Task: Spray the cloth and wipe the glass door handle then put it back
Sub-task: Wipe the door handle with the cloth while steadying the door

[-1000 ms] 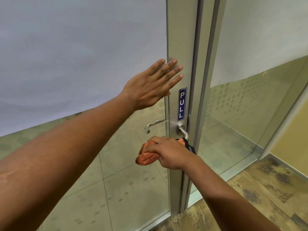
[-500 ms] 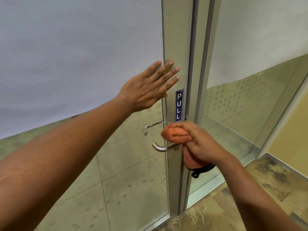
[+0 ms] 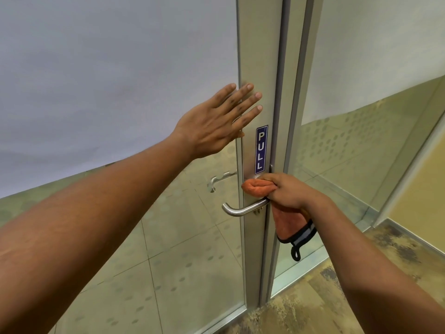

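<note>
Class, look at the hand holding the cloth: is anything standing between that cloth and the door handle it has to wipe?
Nothing visible does. The right hand presses the orange cloth to the frame just above the handle, at its base. The left hand is flat on the door higher up, clear of it.

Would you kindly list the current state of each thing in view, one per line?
left hand: open, flat against the door.
right hand: shut on the orange cloth.
orange cloth: bunched, pressed at the handle's base, tail hanging.
door handle: level, bare along its lever.
glass door: looks closed against its frame.
PULL sticker: stuck upright on the stile.
</note>
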